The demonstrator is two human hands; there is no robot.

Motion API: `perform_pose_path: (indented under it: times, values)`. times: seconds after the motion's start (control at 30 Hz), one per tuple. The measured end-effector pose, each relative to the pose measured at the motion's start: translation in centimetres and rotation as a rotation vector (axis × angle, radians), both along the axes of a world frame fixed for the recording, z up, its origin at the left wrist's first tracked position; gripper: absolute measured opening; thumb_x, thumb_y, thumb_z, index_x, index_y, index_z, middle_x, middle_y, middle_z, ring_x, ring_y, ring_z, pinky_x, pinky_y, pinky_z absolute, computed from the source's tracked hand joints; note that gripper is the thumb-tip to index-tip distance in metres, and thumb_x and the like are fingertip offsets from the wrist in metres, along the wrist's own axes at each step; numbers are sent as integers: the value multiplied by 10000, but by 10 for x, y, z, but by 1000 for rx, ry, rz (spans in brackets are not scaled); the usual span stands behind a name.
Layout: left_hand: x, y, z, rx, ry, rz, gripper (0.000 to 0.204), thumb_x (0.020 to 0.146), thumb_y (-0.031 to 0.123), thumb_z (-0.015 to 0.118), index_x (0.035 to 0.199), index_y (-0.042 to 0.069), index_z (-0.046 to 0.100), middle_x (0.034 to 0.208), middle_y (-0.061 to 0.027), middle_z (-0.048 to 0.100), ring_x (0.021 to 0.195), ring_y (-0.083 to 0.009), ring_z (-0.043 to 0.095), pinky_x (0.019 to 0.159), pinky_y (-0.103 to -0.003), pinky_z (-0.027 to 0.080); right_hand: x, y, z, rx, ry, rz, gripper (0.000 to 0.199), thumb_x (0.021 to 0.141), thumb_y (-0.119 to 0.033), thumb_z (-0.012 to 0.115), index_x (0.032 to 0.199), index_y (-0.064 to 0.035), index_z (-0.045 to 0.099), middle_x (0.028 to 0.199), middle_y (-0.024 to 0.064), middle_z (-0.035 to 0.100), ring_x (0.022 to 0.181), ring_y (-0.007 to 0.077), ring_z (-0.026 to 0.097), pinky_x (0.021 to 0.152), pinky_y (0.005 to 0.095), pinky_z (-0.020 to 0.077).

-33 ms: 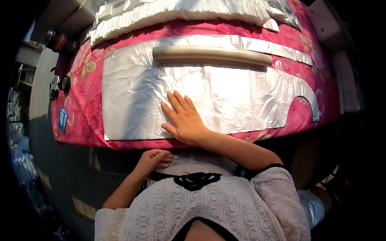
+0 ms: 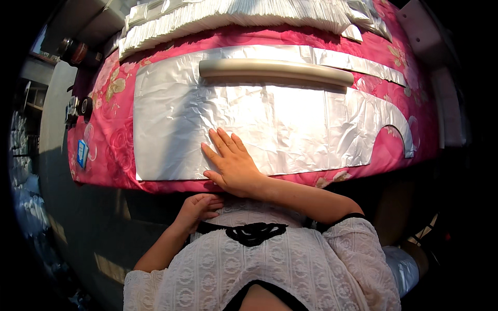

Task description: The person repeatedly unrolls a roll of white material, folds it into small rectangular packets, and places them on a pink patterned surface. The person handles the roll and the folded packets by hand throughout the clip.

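A thin white plastic apron point(image 2: 290, 124), wrinkled and shiny, lies flat on the table with its curved strap end at the right. My right hand point(image 2: 236, 168) rests palm down on its near part, left of the middle, fingers stretched and spread. Across the apron's far part lies a long cream-coloured tube point(image 2: 275, 71), beyond my right fingertips. My left hand point(image 2: 199, 210) is held at my waist, just off the table's near edge. Its fingers are curled together, and I see nothing in them.
A pink floral cloth point(image 2: 111, 150) covers the table. Along the far side stand stacks of folded white plastic point(image 2: 233, 26). At the left are a dark bottle point(image 2: 78, 53), a round black object point(image 2: 85, 106) and a small blue-and-white packet point(image 2: 82, 153).
My right hand has slid a little toward me and to the left over the apron. The left hand, tube and apron stay as they were.
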State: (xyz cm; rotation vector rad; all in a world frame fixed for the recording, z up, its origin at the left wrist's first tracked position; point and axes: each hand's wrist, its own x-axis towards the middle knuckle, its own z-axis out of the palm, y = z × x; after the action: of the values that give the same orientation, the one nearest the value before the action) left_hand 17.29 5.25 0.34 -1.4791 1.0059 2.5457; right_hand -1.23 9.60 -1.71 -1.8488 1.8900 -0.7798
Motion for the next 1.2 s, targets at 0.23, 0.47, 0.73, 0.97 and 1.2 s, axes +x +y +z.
perform_pose_path:
  times: [0.23, 0.47, 0.73, 0.97, 1.2]
  values:
    - [1, -2, 19, -953, -266, -599, 136, 713, 53, 634, 841, 9, 644, 796, -92, 668, 681, -156, 621, 607, -281, 480, 26, 21, 15, -19, 93, 308, 267, 810, -200, 534, 1011, -32, 590, 1304, 195, 410, 1306, 355, 266, 1073, 508, 167]
    - [-52, -10, 53, -1516, 117, -553, 234, 652, 59, 690, 878, 52, 629, 900, -111, 665, 809, -278, 649, 710, -330, 518, -116, 65, 61, 11, -248, 61, 89, 767, -78, 630, 855, -75, 621, 928, 54, 591, 964, 224, 526, 873, 373, 398]
    - [-79, -13, 41, -1493, 106, -576, 141, 690, 73, 652, 825, 83, 612, 867, -78, 668, 791, -245, 636, 879, -480, 430, -376, 80, 49, -435, -715, -726, 191, 853, -69, 600, 1008, 41, 617, 910, 51, 646, 824, 99, 587, 753, 222, 457]
    - [-96, -18, 34, -1496, 135, -625, 139, 698, 76, 648, 833, 78, 613, 856, -71, 667, 783, -238, 635, 855, -455, 450, -508, 33, 6, -206, -396, -997, 294, 814, -187, 651, 1033, 8, 627, 904, 39, 654, 796, 105, 594, 743, 235, 452]
    - [-96, -15, 37, -1481, 91, -613, 143, 701, 56, 630, 842, 69, 613, 864, -79, 663, 794, -253, 632, 863, -457, 446, -434, 29, 18, -298, 238, -991, 427, 770, -260, 649, 1118, -22, 582, 1104, 180, 575, 1071, 332, 494, 935, 401, 365]
